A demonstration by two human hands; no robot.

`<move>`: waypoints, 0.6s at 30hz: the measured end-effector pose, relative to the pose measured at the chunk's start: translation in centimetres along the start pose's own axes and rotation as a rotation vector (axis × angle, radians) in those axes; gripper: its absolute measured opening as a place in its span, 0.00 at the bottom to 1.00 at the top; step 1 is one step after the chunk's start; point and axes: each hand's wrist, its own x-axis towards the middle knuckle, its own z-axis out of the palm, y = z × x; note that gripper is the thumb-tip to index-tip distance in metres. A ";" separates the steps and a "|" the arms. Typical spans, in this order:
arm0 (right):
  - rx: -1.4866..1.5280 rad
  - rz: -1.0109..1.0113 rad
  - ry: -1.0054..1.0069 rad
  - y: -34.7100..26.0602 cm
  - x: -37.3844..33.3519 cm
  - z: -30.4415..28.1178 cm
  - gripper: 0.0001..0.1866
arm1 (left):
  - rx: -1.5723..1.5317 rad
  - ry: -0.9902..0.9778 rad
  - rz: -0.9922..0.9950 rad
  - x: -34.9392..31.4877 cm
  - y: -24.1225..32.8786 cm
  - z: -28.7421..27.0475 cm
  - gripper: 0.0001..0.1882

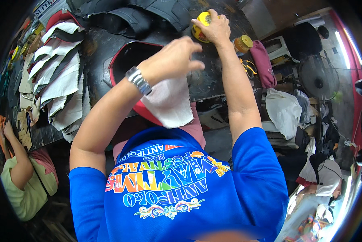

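Note:
My right hand point(217, 27) is closed around a round yellow jar point(198, 34) at the far side of the dark table. My left hand point(176, 56) hangs over the middle of the table, slightly blurred, its thumb and fingers apart with nothing between them. Beneath the left hand and forearm lies a dark piece with red edging point(113, 64). A white cloth flap point(171, 103) spreads from it over the near table edge toward my lap. My forearm hides part of this piece.
Stacked pieces of white cloth with dark and red edges point(64, 90) lie at left. Black moulded pieces point(126, 22) rest at the back. Right of my right wrist are another jar point(243, 43), scissors point(249, 68) and a maroon pouch point(263, 64). Another person point(28, 181) works at far left.

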 end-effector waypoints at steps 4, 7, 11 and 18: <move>-0.034 -0.078 -0.072 -0.8 -2.5 -2.2 0.43 | -0.012 0.171 -0.212 4.0 -1.9 2.6 0.43; 0.141 -0.039 -0.163 -0.8 -4.0 -3.9 0.39 | -0.119 0.184 -0.265 5.7 -3.0 4.7 0.55; 0.455 0.028 -0.218 -1.0 -5.5 -4.9 0.35 | -0.053 0.280 -0.203 6.1 -3.0 6.4 0.66; 0.678 0.048 -0.087 -1.3 -8.5 -5.4 0.31 | 0.057 0.210 -0.062 4.8 -2.4 5.0 0.54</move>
